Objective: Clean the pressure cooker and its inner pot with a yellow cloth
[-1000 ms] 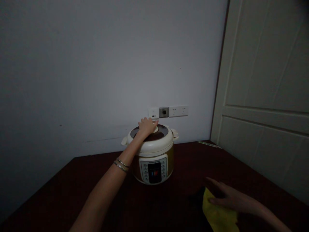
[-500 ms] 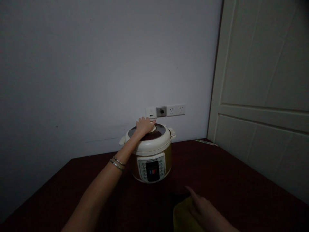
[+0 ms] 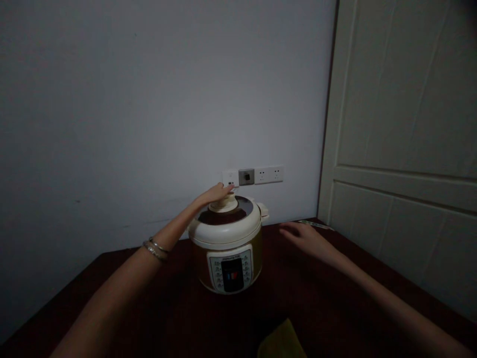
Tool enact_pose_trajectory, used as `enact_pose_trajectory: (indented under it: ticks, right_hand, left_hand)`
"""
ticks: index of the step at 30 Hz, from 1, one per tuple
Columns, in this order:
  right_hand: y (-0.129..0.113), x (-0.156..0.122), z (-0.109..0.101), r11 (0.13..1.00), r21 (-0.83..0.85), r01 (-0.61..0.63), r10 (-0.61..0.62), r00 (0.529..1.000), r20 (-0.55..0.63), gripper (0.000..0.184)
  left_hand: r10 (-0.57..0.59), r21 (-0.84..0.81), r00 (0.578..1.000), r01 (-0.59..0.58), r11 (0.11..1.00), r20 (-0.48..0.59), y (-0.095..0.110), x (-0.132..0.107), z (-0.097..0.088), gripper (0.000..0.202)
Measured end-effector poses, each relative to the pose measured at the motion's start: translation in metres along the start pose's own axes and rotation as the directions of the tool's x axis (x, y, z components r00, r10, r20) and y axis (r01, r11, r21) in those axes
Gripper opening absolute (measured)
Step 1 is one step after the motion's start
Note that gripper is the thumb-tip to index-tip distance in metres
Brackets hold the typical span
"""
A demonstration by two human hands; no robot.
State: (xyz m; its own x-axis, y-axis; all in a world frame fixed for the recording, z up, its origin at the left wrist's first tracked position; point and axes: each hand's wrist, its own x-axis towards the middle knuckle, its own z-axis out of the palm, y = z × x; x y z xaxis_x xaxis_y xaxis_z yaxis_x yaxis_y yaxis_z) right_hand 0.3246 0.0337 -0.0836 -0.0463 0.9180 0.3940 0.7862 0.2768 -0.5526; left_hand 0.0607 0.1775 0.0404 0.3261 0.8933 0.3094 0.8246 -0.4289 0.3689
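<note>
A white and gold electric pressure cooker [image 3: 225,233] stands on the dark red table, its front panel with a lit display facing me. My left hand [image 3: 216,193], two bracelets on its wrist, is closed over the pale knob [image 3: 224,203] on top of the cooker's lid; part of the fingers is hidden behind it. To the right of the cooker, my right hand [image 3: 307,241] hovers open and holds nothing, thumb and fingers slightly curved and apart. A yellow-green cloth [image 3: 282,342] lies at the bottom edge, partly cut off.
Wall sockets [image 3: 269,174] and a grey switch plate [image 3: 246,177] sit on the wall behind the cooker. A thin patterned strip [image 3: 316,225] lies at the table's back right corner. A pale panelled door [image 3: 402,199] borders the right side.
My right hand has let go of the yellow-green cloth and moved up and forward, beside the cooker. My left hand has stayed at the knob, shifting slightly toward its left side.
</note>
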Motion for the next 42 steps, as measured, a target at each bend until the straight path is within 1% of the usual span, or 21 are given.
enact_pose_trajectory:
  ticks: [1, 2, 3, 4, 5, 7, 9, 11, 12, 14, 16, 17, 19, 21, 24, 28, 30, 34, 39, 40, 42]
  right_hand:
    - [0.002, 0.015, -0.004, 0.999, 0.04, -0.034, 0.035, 0.999, -0.031, 0.036]
    - [0.004, 0.028, -0.007, 0.989, 0.115, -0.094, 0.098, 0.995, -0.03, 0.039]
    - [0.005, 0.04, -0.007, 0.963, 0.208, -0.171, 0.174, 0.985, 0.002, 0.043]
    - [0.006, 0.051, -0.006, 0.919, 0.304, -0.25, 0.245, 0.968, 0.055, 0.047]
    - [0.006, 0.059, -0.004, 0.867, 0.385, -0.317, 0.298, 0.948, 0.111, 0.05]
    - [0.007, 0.073, 0.002, 0.785, 0.481, -0.39, 0.346, 0.92, 0.182, 0.052]
    - [0.009, 0.081, 0.009, 0.757, 0.513, -0.406, 0.351, 0.914, 0.206, 0.049]
    - [0.011, 0.087, 0.016, 0.718, 0.554, -0.421, 0.353, 0.907, 0.231, 0.046]
    - [0.012, 0.088, 0.02, 0.696, 0.577, -0.427, 0.351, 0.904, 0.245, 0.044]
    - [0.015, 0.091, 0.028, 0.646, 0.624, -0.439, 0.336, 0.898, 0.284, 0.04]
    - [0.018, 0.095, 0.036, 0.588, 0.669, -0.455, 0.315, 0.89, 0.33, 0.035]
    - [0.02, 0.096, 0.04, 0.557, 0.689, -0.463, 0.305, 0.886, 0.349, 0.032]
    - [0.023, 0.1, 0.047, 0.5, 0.727, -0.471, 0.29, 0.882, 0.372, 0.028]
    - [0.026, 0.103, 0.053, 0.456, 0.76, -0.463, 0.27, 0.886, 0.378, 0.025]
    - [0.025, 0.105, 0.06, 0.417, 0.796, -0.439, 0.229, 0.898, 0.376, 0.029]
    - [0.019, 0.103, 0.066, 0.384, 0.838, -0.389, 0.188, 0.921, 0.342, 0.033]
    - [0.017, 0.102, 0.068, 0.366, 0.859, -0.358, 0.173, 0.933, 0.315, 0.034]
    - [0.016, 0.103, 0.072, 0.328, 0.885, -0.33, 0.171, 0.942, 0.288, 0.035]
    - [0.016, 0.106, 0.072, 0.297, 0.892, -0.34, 0.251, 0.929, 0.271, 0.029]
    - [0.015, 0.106, 0.071, 0.295, 0.891, -0.344, 0.263, 0.926, 0.27, 0.029]
    - [0.013, 0.106, 0.07, 0.294, 0.891, -0.347, 0.277, 0.923, 0.268, 0.029]
  left_hand:
    - [0.014, -0.102, 1.0, -0.013, 0.995, 0.016, -0.007, 0.001, -0.007, 0.055]
    - [0.008, -0.214, 1.0, -0.002, 0.977, 0.03, -0.015, 0.002, -0.016, 0.053]
    - [-0.018, -0.311, 0.999, 0.029, 0.95, 0.038, -0.025, 0.002, -0.025, 0.05]
    - [-0.07, -0.378, 0.997, 0.077, 0.923, 0.032, -0.037, 0.002, -0.035, 0.047]
    - [-0.134, -0.41, 0.991, 0.131, 0.903, 0.021, -0.05, 0.0, -0.044, 0.042]
    - [-0.242, -0.406, 0.97, 0.216, 0.888, -0.012, -0.079, -0.008, -0.06, 0.031]
    - [-0.349, -0.402, 0.936, 0.3, 0.865, -0.052, -0.107, -0.022, -0.066, 0.026]
    - [-0.444, -0.426, 0.893, 0.375, 0.823, -0.072, -0.13, -0.039, -0.06, 0.029]
    - [-0.482, -0.438, 0.874, 0.413, 0.799, -0.055, -0.14, -0.048, -0.054, 0.031]
    - [-0.533, -0.455, 0.846, 0.477, 0.752, 0.006, -0.154, -0.063, -0.035, 0.036]
    - [-0.548, -0.475, 0.833, 0.514, 0.715, 0.077, -0.163, -0.074, -0.015, 0.04]
    - [-0.542, -0.492, 0.83, 0.529, 0.691, 0.131, -0.167, -0.078, -0.006, 0.042]
    - [-0.486, -0.54, 0.838, 0.537, 0.649, 0.248, -0.172, -0.082, 0.009, 0.044]
    - [-0.407, -0.593, 0.86, 0.508, 0.624, 0.309, -0.174, -0.084, 0.019, 0.044]
    - [-0.355, -0.639, 0.892, 0.449, 0.625, 0.28, -0.172, -0.086, 0.03, 0.044]
    - [-0.373, -0.675, 0.912, 0.385, 0.629, 0.172, -0.167, -0.088, 0.041, 0.045]
    - [-0.418, -0.701, 0.9, 0.378, 0.605, 0.125, -0.165, -0.089, 0.045, 0.045]
    - [-0.512, -0.761, 0.853, 0.398, 0.513, 0.101, -0.161, -0.089, 0.05, 0.043]
    - [-0.623, -0.823, 0.781, 0.376, 0.427, 0.034, -0.149, -0.089, 0.05, 0.034]
    - [-0.629, -0.829, 0.777, 0.369, 0.421, 0.026, -0.147, -0.089, 0.049, 0.033]
    - [-0.624, -0.832, 0.781, 0.362, 0.42, 0.025, -0.143, -0.09, 0.047, 0.033]
